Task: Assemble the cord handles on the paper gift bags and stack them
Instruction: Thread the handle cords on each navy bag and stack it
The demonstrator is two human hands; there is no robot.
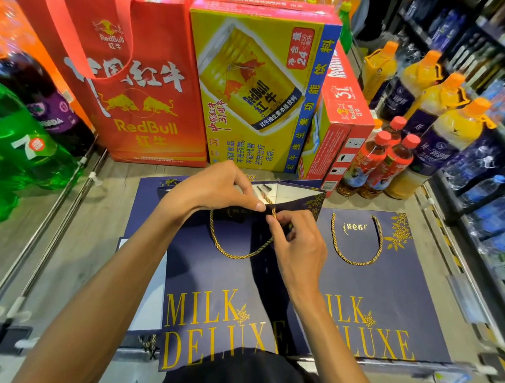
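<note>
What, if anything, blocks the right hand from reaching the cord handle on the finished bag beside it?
Probably nothing: yes, it looks reachable. The cord handle lies uncovered on the finished bag beside the right hand, though that hand pinches another cord.

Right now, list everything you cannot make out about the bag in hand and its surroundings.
Head view:
- The cord, right end at the near bag rim: covered by fingertips of left hand and right hand; knot unseen.
- Bags beneath it: count hidden by that bag and the forearm.
- Its bottom edge: behind dark clothing.
- Labels on the shelf bottles: blurred.
</note>
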